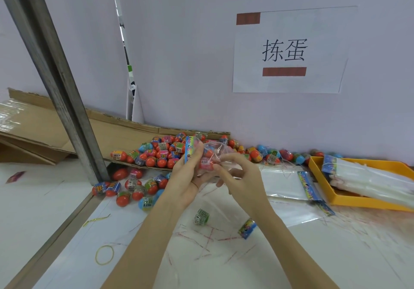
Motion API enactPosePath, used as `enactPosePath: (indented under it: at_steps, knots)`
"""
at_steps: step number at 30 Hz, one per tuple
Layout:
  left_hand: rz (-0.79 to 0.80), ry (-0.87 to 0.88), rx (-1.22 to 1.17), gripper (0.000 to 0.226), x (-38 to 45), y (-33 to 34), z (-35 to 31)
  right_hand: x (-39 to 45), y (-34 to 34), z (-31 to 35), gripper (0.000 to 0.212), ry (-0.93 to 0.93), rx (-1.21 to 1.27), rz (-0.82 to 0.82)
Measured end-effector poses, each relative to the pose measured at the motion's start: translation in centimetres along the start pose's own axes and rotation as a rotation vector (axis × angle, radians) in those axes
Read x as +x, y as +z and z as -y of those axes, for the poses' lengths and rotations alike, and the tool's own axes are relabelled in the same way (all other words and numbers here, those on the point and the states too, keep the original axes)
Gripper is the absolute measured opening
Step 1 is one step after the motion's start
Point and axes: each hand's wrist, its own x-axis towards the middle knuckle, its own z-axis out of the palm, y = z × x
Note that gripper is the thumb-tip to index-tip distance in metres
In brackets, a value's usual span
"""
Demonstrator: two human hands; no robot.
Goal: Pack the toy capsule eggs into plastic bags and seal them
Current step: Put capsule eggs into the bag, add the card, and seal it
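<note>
My left hand (187, 176) is gripping a clear plastic bag (210, 154) holding a pink capsule egg (206, 162). My right hand (237, 176) is pinching the bag's film.

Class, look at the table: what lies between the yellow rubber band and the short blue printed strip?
In the head view, the person's left forearm crosses between the yellow rubber band and the blue printed strip, along with thin red strands on the table.
</note>
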Motion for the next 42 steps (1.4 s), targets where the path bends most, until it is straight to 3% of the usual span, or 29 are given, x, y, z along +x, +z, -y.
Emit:
enactPosePath:
  at_steps: [7,11,14,19,23,26,30,35,39,42]
  knots:
    - [-0.031,-0.034,-0.078,0.054,0.1,-0.2,-0.4,0.1,-0.1,-0.3,0.018,0.048,-0.027,0.068]
    - [0.104,-0.088,-0.147,0.048,-0.1,-0.2,-0.5,0.1,-0.3,-0.2,0.019,0.035,-0.044,-0.004]
    - [0.14,-0.047,-0.057,0.051,0.0,0.1,0.0,0.0,-0.1,-0.1,0.024,0.023,-0.014,-0.048]
    - [0.103,0.004,0.101,0.048,-0.1,0.4,0.5,0.0,-0.3,0.1,0.022,0.015,0.031,0.091]
    - [-0.087,0.312,0.534,0.075,-0.1,0.7,0.7,0.2,-0.6,-0.1,0.02,-0.046,-0.057,-0.109]
    - [-0.036,0.569,0.835,0.091,-0.1,-0.2,0.3,0.5,-1.2,-0.4,0.021,-0.234,-0.403,-0.101]
    - [0.014,0.785,1.278,0.072,0.2,-0.9,0.3,0.4,-1.5,-0.5,0.022,-0.409,-0.62,0.014]
    - [0.163,0.553,1.077,0.066,0.3,-1.2,0.1,0.3,-1.8,0.3,0.025,-0.436,-0.559,0.074]
    - [0.185,0.568,1.086,0.049,0.2,-1.0,0.4,0.2,-1.1,1.5,0.027,-0.396,-0.405,0.009]
    - [0.082,0.609,1.068,0.022,0.3,-1.0,0.6,-0.3,0.0,2.2,0.029,-0.262,-0.13,-0.032]
